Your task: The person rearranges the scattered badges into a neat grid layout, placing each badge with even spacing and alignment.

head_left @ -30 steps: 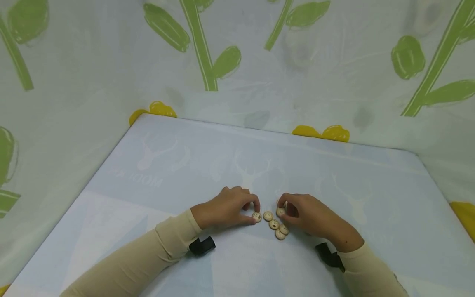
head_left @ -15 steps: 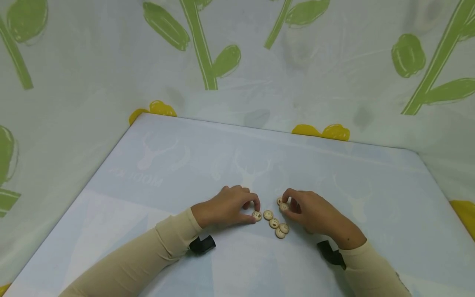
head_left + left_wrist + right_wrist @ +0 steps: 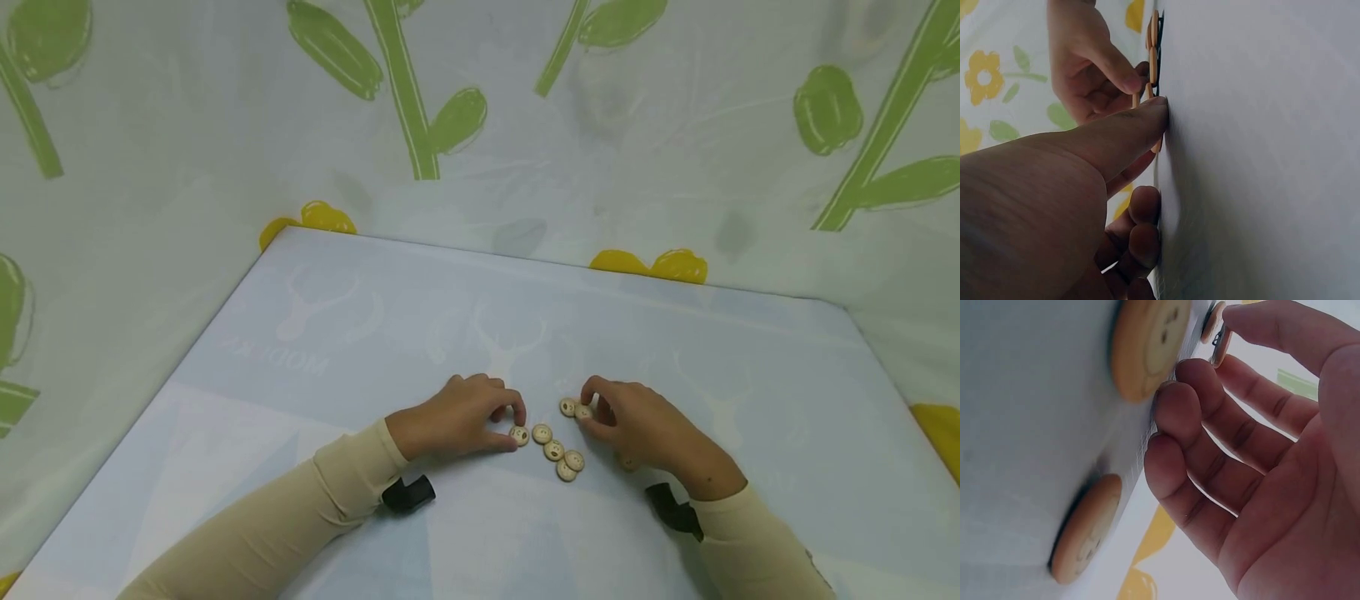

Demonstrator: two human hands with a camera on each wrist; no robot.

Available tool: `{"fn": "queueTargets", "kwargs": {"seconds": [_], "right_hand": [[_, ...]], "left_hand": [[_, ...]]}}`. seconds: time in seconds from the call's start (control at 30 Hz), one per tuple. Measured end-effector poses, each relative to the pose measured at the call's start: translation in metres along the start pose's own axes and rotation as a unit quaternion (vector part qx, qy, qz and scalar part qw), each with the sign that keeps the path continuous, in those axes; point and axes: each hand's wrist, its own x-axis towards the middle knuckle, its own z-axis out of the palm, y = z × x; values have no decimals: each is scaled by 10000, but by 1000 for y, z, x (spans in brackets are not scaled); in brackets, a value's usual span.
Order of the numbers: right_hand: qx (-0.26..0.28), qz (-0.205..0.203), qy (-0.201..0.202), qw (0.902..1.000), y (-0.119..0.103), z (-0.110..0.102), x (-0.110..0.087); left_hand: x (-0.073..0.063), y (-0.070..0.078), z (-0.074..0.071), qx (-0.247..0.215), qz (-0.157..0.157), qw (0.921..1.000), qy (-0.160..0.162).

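Currently, left hand [image 3: 461, 417] pinches round tan wooden button [image 3: 519, 436]; right hand [image 3: 647, 425] pinches second button [image 3: 583, 412], nearer far edge of pale-blue surface [image 3: 405, 308].

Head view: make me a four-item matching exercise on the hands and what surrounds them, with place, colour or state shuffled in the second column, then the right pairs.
Column one
1. left hand
2. right hand
3. sleeves
4. backdrop

Column two
A. pinches one of the two farthest buttons
B. pale, green-patterned
C. finger and thumb at the leftmost button
D. plain beige

Right pairs: 1-C, 2-A, 3-D, 4-B
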Motion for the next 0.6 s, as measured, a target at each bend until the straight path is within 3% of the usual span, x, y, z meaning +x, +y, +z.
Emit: {"fn": "queueTargets", "kwargs": {"seconds": [0.6], "right_hand": [[19, 73, -11, 10000, 6, -2, 0]], "left_hand": [[0, 2, -3, -8, -36, 10000, -29]]}}
